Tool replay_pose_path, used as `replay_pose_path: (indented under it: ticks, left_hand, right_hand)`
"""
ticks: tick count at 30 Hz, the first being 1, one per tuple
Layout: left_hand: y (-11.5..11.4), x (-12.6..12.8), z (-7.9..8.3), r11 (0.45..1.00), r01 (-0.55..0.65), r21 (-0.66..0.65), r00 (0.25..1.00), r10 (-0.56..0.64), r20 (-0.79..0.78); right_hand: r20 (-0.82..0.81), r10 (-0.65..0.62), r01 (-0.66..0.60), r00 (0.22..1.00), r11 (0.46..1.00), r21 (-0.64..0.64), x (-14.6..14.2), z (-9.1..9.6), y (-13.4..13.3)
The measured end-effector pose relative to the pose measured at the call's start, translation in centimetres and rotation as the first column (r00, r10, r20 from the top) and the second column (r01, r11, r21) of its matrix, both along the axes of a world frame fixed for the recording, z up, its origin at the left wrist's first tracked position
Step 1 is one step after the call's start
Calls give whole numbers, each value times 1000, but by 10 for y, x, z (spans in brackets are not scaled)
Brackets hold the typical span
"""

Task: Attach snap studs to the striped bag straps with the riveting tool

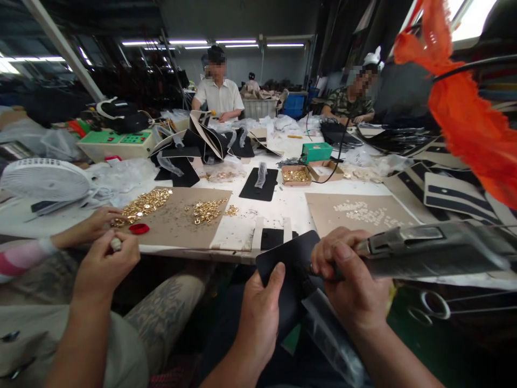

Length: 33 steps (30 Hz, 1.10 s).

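My left hand (262, 307) grips a flat black panel (288, 256) by its lower edge, thumb on top. At the panel's right side my right hand (351, 275) is closed around the narrow front end of a grey power screwdriver (436, 250), whose body stretches off to the right. The tool's tip is mostly hidden by my fingers, close to the panel. Below my right hand hangs a strip in clear plastic wrap (335, 337). Just beyond the panel, on the table edge, lies a small black piece between pale strips (272, 238).
To my left a co-worker's hands (107, 256) are beside gold metal parts (147, 205) on brown board. A black panel (258, 184), boxes of fittings (297, 175) and a green box (317, 152) stand ahead. Small clear pieces (361, 211) lie right. Orange cloth (464, 102) hangs overhead.
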<state>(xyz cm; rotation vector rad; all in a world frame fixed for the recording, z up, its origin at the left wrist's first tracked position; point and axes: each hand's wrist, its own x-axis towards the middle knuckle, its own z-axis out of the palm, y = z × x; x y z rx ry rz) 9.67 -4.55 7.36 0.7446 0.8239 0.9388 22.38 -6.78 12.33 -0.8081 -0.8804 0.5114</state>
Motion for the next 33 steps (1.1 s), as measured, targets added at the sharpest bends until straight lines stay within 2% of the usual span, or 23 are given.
replay_pose_path:
  ticks: [5, 7, 11, 13, 16, 18, 22, 23, 24, 29, 33]
  left_hand:
    - [-2, 2, -2, 1000, -11, 17, 1000, 12, -25]
    - [-1, 2, -3, 999, 4, 33, 998, -2, -59]
    - [1, -1, -6, 997, 18, 77, 987, -6, -159]
    - [1, -3, -6, 996, 16, 88, 982, 1, -189]
    - [-1, -4, -7, 998, 17, 61, 983, -5, -181]
    - [-1, -5, -8, 999, 16, 41, 986, -9, -169]
    - [0, -6, -17, 999, -22, -32, 987, 17, -162]
    - [0, -7, -19, 999, -31, -44, 986, 23, -168]
    - [0, -8, -20, 998, -36, -46, 984, 27, -175]
    - [-1, -7, -16, 999, -33, -17, 981, 29, -191]
    - [-3, -5, -11, 999, -50, -7, 980, 48, -192]
  right_hand:
    - [164, -3, 17, 986, 996, -88, -1, -14, 0]
    - [142, 11, 2, 990, 995, -98, -3, -13, 0]
    - [-157, 69, -74, 985, 997, -24, -3, -2, 6]
    - [-305, 87, -98, 948, 995, -21, 1, 4, 9]
    - [-445, 90, -129, 891, 990, -59, 11, 8, 11]
    - [-541, 111, -165, 834, 985, -51, 20, 11, 11]
    - [-742, 201, -258, 640, 965, 39, 33, 18, 8]
    - [-753, 198, -255, 628, 966, 42, 34, 18, 8]
    - [-742, 180, -235, 646, 971, 31, 35, 17, 8]
    - [-522, 78, -120, 849, 992, -47, 24, 0, 8]
    - [-345, 65, -79, 936, 997, -26, 11, -5, 6]
